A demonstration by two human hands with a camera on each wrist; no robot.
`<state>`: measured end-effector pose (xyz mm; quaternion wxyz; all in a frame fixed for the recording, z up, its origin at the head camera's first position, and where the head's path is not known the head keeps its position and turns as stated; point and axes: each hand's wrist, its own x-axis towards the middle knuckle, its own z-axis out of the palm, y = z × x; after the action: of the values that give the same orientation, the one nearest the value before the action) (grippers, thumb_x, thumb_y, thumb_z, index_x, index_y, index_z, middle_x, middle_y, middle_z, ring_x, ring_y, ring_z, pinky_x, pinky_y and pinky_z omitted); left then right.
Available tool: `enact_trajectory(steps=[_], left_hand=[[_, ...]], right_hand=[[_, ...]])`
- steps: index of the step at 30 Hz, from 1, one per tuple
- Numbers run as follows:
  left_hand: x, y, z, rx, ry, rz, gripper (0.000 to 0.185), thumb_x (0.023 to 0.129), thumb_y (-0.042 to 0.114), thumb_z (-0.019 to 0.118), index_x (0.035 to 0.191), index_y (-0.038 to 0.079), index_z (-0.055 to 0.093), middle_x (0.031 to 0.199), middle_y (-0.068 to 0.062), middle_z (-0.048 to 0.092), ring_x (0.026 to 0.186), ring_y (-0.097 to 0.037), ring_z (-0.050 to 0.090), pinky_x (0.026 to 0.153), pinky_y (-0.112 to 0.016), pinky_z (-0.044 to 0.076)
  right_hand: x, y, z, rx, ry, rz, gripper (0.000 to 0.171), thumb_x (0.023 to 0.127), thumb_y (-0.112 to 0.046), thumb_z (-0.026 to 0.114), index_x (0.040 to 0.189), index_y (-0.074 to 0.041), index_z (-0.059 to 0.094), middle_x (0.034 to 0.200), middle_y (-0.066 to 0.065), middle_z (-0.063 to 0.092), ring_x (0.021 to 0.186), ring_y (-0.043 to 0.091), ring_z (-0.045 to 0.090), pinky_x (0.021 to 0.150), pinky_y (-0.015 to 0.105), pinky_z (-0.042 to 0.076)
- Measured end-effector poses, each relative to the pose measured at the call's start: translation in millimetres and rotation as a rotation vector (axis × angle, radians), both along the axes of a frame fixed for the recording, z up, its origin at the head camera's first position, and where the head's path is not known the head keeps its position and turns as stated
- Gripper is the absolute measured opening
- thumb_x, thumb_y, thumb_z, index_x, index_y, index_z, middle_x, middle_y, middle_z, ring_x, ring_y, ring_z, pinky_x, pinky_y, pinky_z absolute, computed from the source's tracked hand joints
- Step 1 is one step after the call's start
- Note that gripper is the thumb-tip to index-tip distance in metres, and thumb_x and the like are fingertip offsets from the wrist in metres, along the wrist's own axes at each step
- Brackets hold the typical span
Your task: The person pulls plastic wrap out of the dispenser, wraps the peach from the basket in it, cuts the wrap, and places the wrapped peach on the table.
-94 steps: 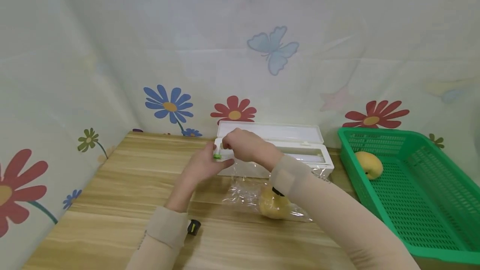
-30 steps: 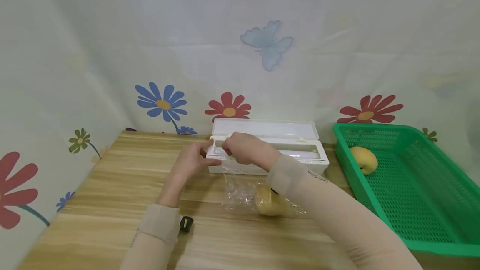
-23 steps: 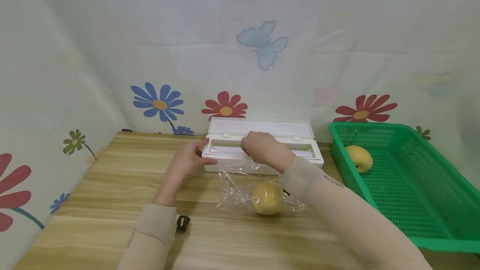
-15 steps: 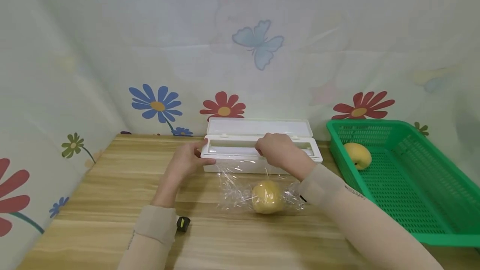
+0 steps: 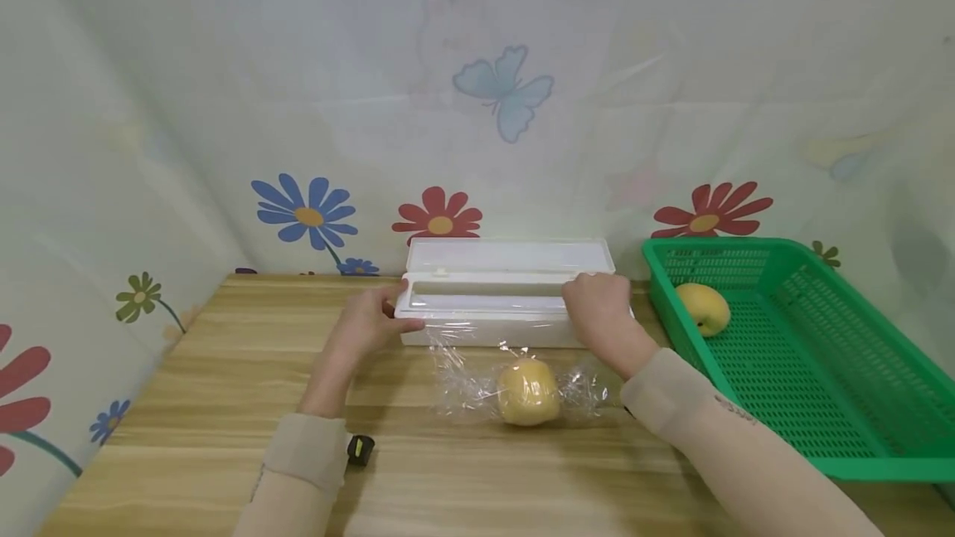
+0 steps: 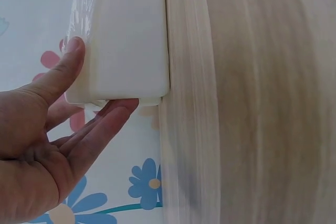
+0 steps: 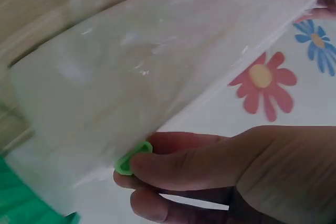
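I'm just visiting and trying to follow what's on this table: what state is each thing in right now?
Cling film dispenser: lid open, on the table.
Green slider: pinched by the right hand, at the dispenser's right end.
Left hand: steadies the dispenser's left end, fingers straight.
Cling film: pulled out over the table.
Yellow fruit: lying in the film.
Green basket: holds one yellow fruit.

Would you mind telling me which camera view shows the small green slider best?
The right wrist view: the green slider fills the foreground, pinched by the right hand against the white dispenser. The head view hides it behind that hand; the left wrist view shows only the dispenser's other end.
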<state>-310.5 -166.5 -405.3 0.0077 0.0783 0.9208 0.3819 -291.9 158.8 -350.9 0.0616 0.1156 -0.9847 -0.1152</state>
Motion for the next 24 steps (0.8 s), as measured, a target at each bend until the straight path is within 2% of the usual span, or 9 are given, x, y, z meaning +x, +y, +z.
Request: enact_trajectory(steps=[4, 8, 11, 16, 18, 20, 24], left_hand=[[-0.2, -2.2, -0.7, -0.009, 0.007, 0.008, 0.079, 0.085, 0.027, 0.087, 0.15, 0.003, 0.05, 0.088, -0.011, 0.064, 0.076, -0.024, 0.055, 0.064, -0.031, 0.045], [-0.2, -3.9, -0.4, -0.005, 0.018, 0.01, 0.079, 0.085, 0.026, 0.087, 0.15, 0.002, 0.05, 0.088, -0.012, 0.065, 0.076, -0.024, 0.056, 0.065, -0.032, 0.045], [0.0, -2.8, -1.0, 0.005, 0.022, 0.002, 0.078, 0.085, 0.026, 0.087, 0.15, 0.002, 0.05, 0.087, -0.011, 0.066, 0.075, -0.024, 0.056, 0.065, -0.032, 0.046], [-0.3, -0.5, -3.2, 0.016, 0.021, -0.009, 0.078, 0.085, 0.026, 0.087, 0.15, 0.002, 0.05, 0.086, -0.01, 0.066, 0.075, -0.023, 0.056, 0.064, -0.031, 0.046], [-0.2, 0.0, -3.8, 0.02, 0.023, -0.009, 0.079, 0.085, 0.025, 0.087, 0.15, 0.002, 0.05, 0.086, -0.01, 0.066, 0.074, -0.023, 0.056, 0.064, -0.031, 0.045], [0.0, 0.0, -4.3, 0.026, 0.023, -0.013, 0.079, 0.085, 0.025, 0.087, 0.15, 0.002, 0.049, 0.086, -0.01, 0.066, 0.074, -0.023, 0.056, 0.064, -0.031, 0.045], [-0.3, -1.4, -4.1, 0.038, 0.029, -0.018, 0.079, 0.085, 0.024, 0.087, 0.15, 0.001, 0.049, 0.086, -0.01, 0.066, 0.074, -0.023, 0.056, 0.064, -0.032, 0.045]], right_hand=[[-2.7, 13.8, -1.0, 0.019, -0.023, -0.097, 0.024, 0.096, -0.001, 0.061, 0.074, -0.007, 0.069, 0.073, 0.012, 0.066, 0.065, 0.031, 0.065, 0.051, 0.046, 0.049], [0.5, 18.0, 4.4, 0.009, -0.031, -0.08, 0.024, 0.095, -0.001, 0.062, 0.071, -0.006, 0.067, 0.069, 0.012, 0.063, 0.062, 0.03, 0.063, 0.05, 0.045, 0.049], [11.2, 14.9, 9.2, -0.009, 0.018, -0.045, 0.025, 0.093, 0.0, 0.064, 0.069, -0.005, 0.065, 0.065, 0.012, 0.061, 0.059, 0.03, 0.062, 0.049, 0.045, 0.049], [46.4, -0.7, 14.8, -0.116, 0.198, 0.102, 0.018, 0.088, 0.001, 0.07, 0.073, -0.004, 0.06, 0.065, 0.013, 0.06, 0.058, 0.033, 0.062, 0.045, 0.045, 0.049], [62.7, -8.4, 16.2, -0.183, 0.206, 0.188, 0.014, 0.086, 0.001, 0.072, 0.079, -0.006, 0.061, 0.068, 0.01, 0.061, 0.062, 0.031, 0.063, 0.045, 0.042, 0.049], [77.6, -14.5, 15.9, -0.248, 0.175, 0.274, 0.013, 0.084, 0.003, 0.072, 0.085, -0.006, 0.063, 0.074, 0.007, 0.06, 0.067, 0.027, 0.063, 0.045, 0.037, 0.048], [99.1, -19.7, 9.1, -0.335, 0.114, 0.424, 0.029, 0.076, 0.011, 0.07, 0.099, -0.005, 0.063, 0.09, 0.005, 0.057, 0.084, 0.025, 0.059, 0.058, 0.033, 0.05]])
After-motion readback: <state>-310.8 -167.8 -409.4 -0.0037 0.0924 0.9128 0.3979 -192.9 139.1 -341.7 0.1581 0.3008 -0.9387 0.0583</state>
